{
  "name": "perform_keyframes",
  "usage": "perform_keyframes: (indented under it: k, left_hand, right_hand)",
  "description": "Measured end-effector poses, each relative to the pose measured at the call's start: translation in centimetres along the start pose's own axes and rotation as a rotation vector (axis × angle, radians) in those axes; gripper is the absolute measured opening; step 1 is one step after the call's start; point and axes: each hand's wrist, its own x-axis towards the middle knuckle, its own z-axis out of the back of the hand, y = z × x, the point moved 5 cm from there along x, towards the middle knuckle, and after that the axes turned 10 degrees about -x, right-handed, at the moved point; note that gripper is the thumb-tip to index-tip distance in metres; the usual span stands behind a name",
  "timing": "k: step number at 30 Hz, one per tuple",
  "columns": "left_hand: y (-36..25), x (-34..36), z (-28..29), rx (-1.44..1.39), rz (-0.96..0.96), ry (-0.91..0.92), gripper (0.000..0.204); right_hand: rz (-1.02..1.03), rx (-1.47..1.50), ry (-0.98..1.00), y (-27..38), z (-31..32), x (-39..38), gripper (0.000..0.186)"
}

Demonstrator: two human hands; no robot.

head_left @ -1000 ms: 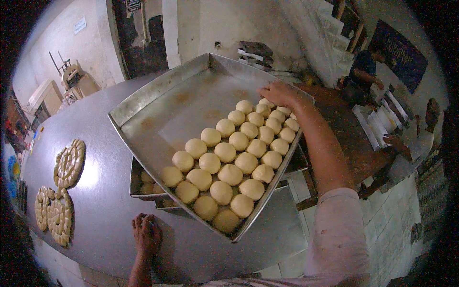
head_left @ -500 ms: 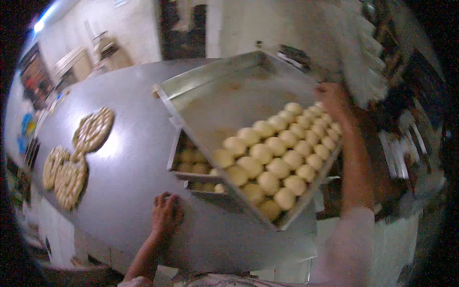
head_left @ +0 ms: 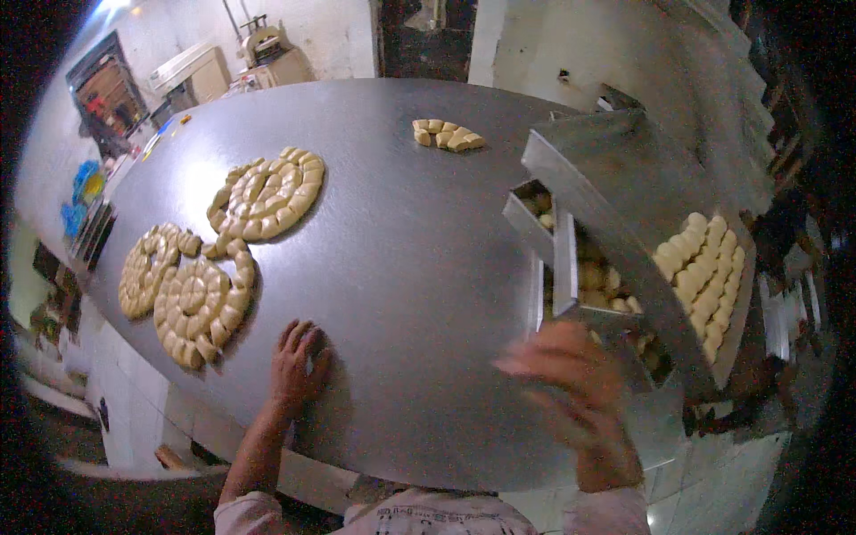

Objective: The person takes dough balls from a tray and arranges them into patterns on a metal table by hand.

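Note:
My left hand (head_left: 299, 362) lies flat, palm down, on the grey metal table (head_left: 401, 267) near its front edge. Blurred by motion, my right hand (head_left: 578, 383) hovers with fingers spread over the table's right front, just below the stacked metal trays, holding nothing. The top tray (head_left: 624, 196), at the table's right edge, carries rows of pale round dough balls (head_left: 700, 276). Under it, lower trays (head_left: 557, 259) show more dough pieces. The nearest dough to my left hand is a coil of dough pieces (head_left: 201, 303).
Three round coils of cut dough pieces lie on the table's left half, one of them further back (head_left: 267, 192). A short row of dough pieces (head_left: 448, 135) sits at the far side. Machines and cabinets (head_left: 192, 76) stand beyond the table.
My right hand has let go of the top tray's far edge and come back to the table's front. The view has swung left, showing more of the table and the dough coils.

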Motion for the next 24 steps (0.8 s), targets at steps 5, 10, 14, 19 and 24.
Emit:
perform_keyframes:
  k: [5,10,14,19,24]
  left_hand:
    - [3.9,1.9,1.7,0.171,-0.101,0.152,0.058]
    - [4.5,2.3,2.2,0.136,0.008,0.24,0.062]
    - [4.6,2.8,2.5,0.091,0.06,0.285,0.062]
    - [6.2,2.8,1.9,0.117,0.123,0.371,0.066]
    - [6.2,3.5,1.5,0.102,0.16,0.405,0.063]
  right_hand:
    - [-0.412,-0.102,0.034,-13.0,-18.5,5.8,0.029]
    - [-0.809,-0.493,0.02,-28.5,-21.4,11.6,0.037]
    - [-1.085,-0.729,-0.124,-38.2,-18.4,12.8,0.053]
    - [-1.432,-0.69,0.106,-42.6,-18.8,14.2,0.074]
    - [-1.332,-0.466,-0.078,-49.9,-19.0,17.9,0.087]
